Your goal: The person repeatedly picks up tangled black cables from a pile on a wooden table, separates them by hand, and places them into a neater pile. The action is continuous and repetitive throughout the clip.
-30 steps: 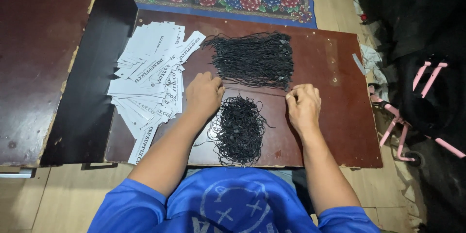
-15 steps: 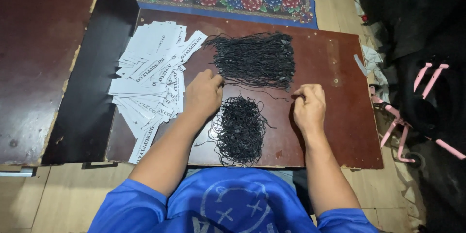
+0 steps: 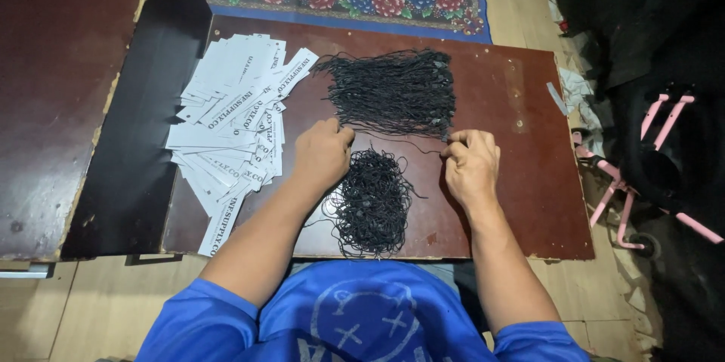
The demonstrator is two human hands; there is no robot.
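Since a second ago the right hand has drawn one black cord taut rightward, pinched by both hands, left hand clenched beside the tangled cord pile near the bench's front edge.

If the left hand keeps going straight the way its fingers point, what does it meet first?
Most likely the straight cord bundle: the left hand points up and slightly right, with its fingertips just short of the bundle's near left edge. The gap looks small, though depth is unclear.

Your left hand and right hand pinch one thin black cord stretched between them over the brown table. A tangled cord pile lies below, a straightened cord bundle above, white paper tags to the left.
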